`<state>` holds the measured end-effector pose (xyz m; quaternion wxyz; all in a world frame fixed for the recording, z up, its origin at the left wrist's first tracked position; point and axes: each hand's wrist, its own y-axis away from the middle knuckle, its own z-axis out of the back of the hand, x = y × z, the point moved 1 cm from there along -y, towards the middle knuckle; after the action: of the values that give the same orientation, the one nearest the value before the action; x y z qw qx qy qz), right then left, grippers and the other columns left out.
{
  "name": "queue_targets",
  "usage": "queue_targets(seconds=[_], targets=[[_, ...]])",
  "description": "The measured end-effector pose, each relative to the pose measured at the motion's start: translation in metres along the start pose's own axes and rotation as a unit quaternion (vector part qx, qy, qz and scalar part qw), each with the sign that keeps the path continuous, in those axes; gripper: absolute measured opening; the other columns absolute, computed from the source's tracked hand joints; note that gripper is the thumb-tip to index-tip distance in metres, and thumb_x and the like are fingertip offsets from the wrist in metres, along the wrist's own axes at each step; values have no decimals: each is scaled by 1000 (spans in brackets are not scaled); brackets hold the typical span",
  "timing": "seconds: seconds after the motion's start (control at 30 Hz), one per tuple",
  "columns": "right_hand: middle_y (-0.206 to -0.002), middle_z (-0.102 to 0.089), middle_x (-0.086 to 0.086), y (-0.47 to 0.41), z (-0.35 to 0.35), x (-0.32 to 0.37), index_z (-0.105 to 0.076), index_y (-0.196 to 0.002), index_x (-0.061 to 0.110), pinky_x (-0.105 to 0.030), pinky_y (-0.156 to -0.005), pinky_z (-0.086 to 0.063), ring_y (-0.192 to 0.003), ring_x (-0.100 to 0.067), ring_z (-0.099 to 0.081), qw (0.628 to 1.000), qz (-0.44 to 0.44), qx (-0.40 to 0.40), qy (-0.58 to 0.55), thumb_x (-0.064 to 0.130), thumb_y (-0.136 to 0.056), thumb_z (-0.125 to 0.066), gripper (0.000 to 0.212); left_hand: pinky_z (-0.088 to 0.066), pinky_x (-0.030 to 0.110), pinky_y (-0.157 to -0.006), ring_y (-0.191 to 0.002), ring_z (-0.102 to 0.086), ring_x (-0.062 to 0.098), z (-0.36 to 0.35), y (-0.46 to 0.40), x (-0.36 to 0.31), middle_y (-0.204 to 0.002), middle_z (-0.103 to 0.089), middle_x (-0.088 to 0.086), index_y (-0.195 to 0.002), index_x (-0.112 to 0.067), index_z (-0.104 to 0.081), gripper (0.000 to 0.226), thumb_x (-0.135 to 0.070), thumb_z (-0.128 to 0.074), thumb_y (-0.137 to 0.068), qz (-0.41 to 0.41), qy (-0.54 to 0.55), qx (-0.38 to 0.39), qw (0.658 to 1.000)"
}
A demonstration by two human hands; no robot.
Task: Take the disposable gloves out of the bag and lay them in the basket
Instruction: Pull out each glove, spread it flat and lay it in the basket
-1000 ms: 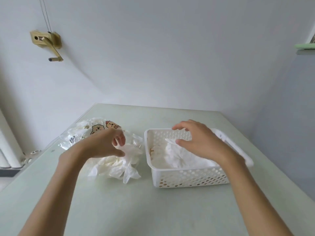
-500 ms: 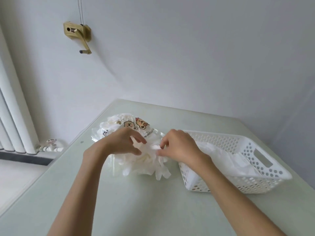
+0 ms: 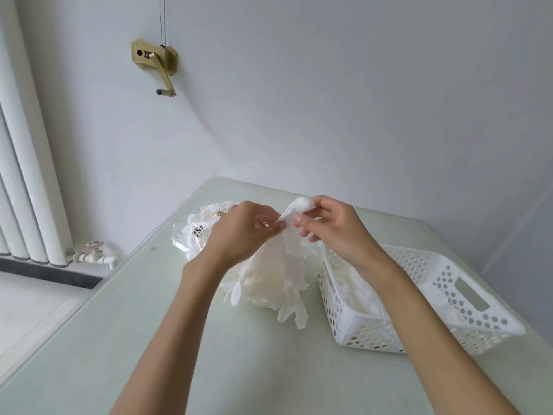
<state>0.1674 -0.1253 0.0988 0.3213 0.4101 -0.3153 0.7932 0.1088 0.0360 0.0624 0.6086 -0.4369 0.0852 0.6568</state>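
A clear plastic bag [image 3: 194, 235] with cartoon prints lies on the pale green table, mostly behind my left hand. A heap of white disposable gloves [image 3: 269, 289] spills from it toward me. Both hands pinch the cuff of one glove [image 3: 291, 232] held up above the heap; my left hand [image 3: 242, 232] grips it at the left, my right hand [image 3: 332, 226] at the right, with the cuff bunched over its fingers. The white perforated basket [image 3: 466, 313] stands to the right, with several gloves [image 3: 362, 298] inside, partly hidden by my right forearm.
The table [image 3: 149, 339] has its left edge near a radiator [image 3: 27, 181] and a valve pipe [image 3: 92, 256]. A brass crank fitting [image 3: 155, 64] is mounted on the wall behind. The basket sits close to the table's right side.
My right hand left the basket and came over to the heap by the bag. Both hands have lifted one glove by its cuff. The view has swung left.
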Motion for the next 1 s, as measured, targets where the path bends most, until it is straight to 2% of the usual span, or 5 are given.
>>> queue_targets(seconds=[0.13,0.27,0.67,0.83,1.0], targets=[[-103,-62,5,-2,-4,-21,-55,-116,23,-23,-71,-51,-86,-14,-64,991,-73,20,109,23,-82,-73,38,-51,34,-83,-86,-63,3,1,-1,-1,-88,-67,-18,-85,-26,-71,21,-44,-62,-88,25,22,-43,999],[-90,-68,6,-9,-4,-25,-70,-94,26,-12,-65,-43,-74,-8,-59,979,-19,-6,202,29,-83,-71,12,-49,34,-75,-79,-65,3,1,-2,2,-81,-70,-12,-81,-22,-71,28,-43,-57,-90,20,87,-37,995],[-77,-70,10,-12,-5,-2,-68,-79,25,-18,-72,-50,-74,-7,-66,989,67,-48,123,15,-87,-66,13,-45,26,-70,-69,-63,9,9,3,2,-79,-69,1,-85,-5,-61,24,-21,-48,-98,128,183,48,974],[-84,-73,-5,-13,-4,10,-65,-93,17,-22,-70,-45,-74,-11,-60,997,13,-73,30,21,-92,-59,8,-47,19,-62,-57,-57,-4,12,3,-12,-63,-62,-15,-72,-11,-57,31,-35,-58,-93,89,169,-24,981],[-91,-72,4,-11,-1,11,-68,-103,20,-20,-79,-48,-83,-4,-65,999,-31,-8,35,37,-79,-74,30,-59,38,-77,-74,-71,20,18,3,-18,-84,-74,7,-94,-5,-67,19,-22,-58,-93,100,267,-107,953]])
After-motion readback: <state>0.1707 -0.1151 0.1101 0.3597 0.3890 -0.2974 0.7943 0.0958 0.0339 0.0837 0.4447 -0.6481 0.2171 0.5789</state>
